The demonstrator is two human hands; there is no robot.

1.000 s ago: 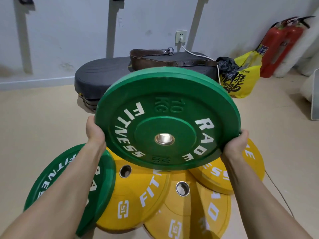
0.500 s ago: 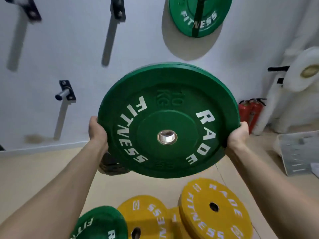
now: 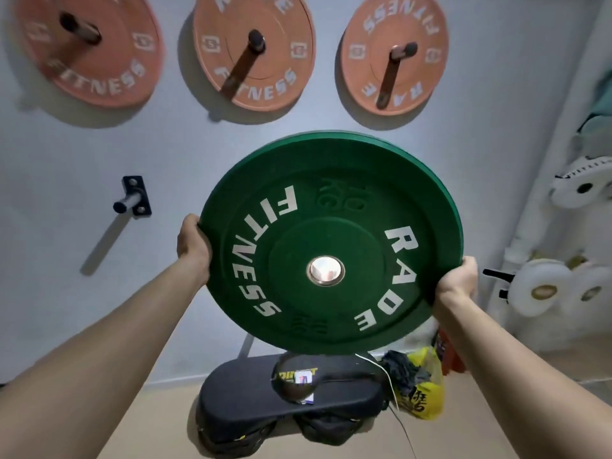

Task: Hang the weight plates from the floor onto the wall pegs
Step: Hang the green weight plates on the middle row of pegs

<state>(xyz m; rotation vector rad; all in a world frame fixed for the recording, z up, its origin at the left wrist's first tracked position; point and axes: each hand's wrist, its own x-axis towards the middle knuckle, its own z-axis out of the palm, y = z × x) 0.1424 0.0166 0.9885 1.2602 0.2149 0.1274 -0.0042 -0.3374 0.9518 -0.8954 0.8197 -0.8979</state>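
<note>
On the green plate stands RADE FITNESS.

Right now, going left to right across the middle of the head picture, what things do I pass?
Empty wall peg → left hand → green weight plate → right hand → white discs by the corner.

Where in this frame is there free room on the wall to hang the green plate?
The empty peg left of the green plate, below the orange plates, has bare wall all round it. The top row is crowded: all three pegs visible there carry orange plates. To the right, white plates crowd in.
</note>
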